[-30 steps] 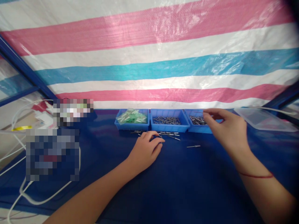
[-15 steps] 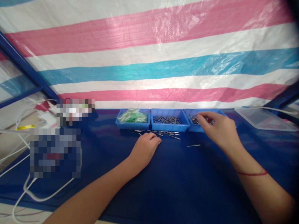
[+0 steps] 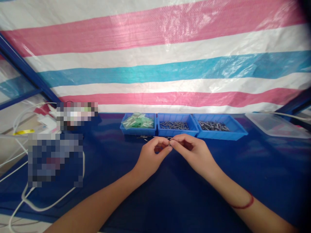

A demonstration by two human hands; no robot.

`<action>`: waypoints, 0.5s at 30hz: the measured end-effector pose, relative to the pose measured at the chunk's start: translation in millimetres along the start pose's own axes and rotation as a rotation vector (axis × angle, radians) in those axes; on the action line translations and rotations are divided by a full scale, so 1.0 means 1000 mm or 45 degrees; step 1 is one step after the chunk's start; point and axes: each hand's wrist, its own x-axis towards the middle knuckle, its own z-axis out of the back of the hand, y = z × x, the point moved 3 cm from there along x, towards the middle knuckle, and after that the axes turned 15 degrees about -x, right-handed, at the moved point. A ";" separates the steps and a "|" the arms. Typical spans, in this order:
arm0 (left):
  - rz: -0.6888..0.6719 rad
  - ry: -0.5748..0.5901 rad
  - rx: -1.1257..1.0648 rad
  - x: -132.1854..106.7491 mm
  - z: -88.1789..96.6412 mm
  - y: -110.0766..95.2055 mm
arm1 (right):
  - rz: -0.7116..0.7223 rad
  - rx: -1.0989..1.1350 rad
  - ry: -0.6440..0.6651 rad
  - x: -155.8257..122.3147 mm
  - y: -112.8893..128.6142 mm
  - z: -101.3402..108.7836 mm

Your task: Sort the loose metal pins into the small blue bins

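Observation:
My left hand (image 3: pixel 153 153) and my right hand (image 3: pixel 195 155) meet over the blue table, just in front of the bins. Thumb and fingers of each are pinched together, tip to tip. Between the fingertips shows a bit of a small metal piece (image 3: pixel 169 144), apparently a blind rivet; most of it is hidden. Behind my hands, a few loose rivets (image 3: pixel 142 137) lie on the table, partly covered. The middle blue bin (image 3: pixel 178 132) and the right blue bin (image 3: pixel 222 134) contain many metal rivets.
The left blue bin (image 3: pixel 138 131) holds pale green plastic bags. A clear plastic lid (image 3: pixel 272 126) lies at the far right. White cables (image 3: pixel 43 207) and blurred-out objects take up the left side. A striped plastic sheet (image 3: pixel 155 55) hangs behind the table.
My right hand has come out of the right bin, moving left and nearer to meet my left hand. My left hand has lifted off the table and its fingers have pinched together.

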 end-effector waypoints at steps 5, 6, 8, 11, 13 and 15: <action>0.016 0.004 0.078 -0.002 -0.002 -0.003 | -0.004 0.015 0.014 -0.003 0.002 0.000; 0.021 0.016 0.100 -0.002 -0.003 -0.004 | 0.003 0.004 0.019 -0.004 0.002 0.000; 0.021 0.041 0.145 -0.002 -0.003 -0.005 | 0.021 -0.027 0.017 -0.004 0.004 0.002; -0.009 0.055 0.191 -0.001 -0.003 -0.008 | 0.049 -0.062 0.000 -0.004 0.005 0.004; -0.027 0.038 0.187 0.000 -0.002 -0.009 | 0.052 -0.064 -0.011 -0.004 0.006 0.006; -0.042 0.008 0.172 0.000 0.000 -0.009 | 0.040 -0.054 -0.014 -0.003 0.005 0.007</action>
